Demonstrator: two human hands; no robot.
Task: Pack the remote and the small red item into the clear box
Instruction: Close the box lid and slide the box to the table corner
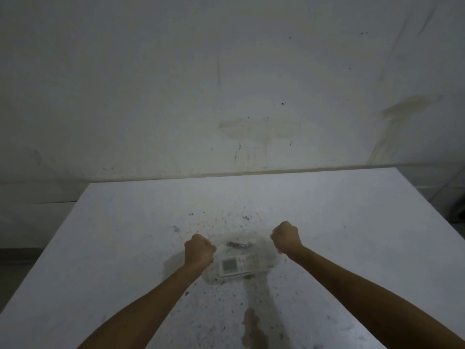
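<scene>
A clear box (pixel 264 248) shows only as a hazy see-through outline on the white table (pixel 125 235). Inside it lies a white remote (pixel 239 265) with its screen facing up. A small dark reddish item (pixel 237 245) lies just behind the remote. My left hand (pixel 198 251) is curled into a fist against the box's left side. My right hand (pixel 286 239) is curled the same way at the box's right far side. Both hands seem to grip the box's walls, but the fingers are hidden from me.
The table top is speckled with dark spots, and a brown stain (pixel 253 323) lies near its front. A stained white wall (pixel 226 96) stands right behind the table's far edge (pixel 276 171). On the left the table ends at an edge (pixel 63 233).
</scene>
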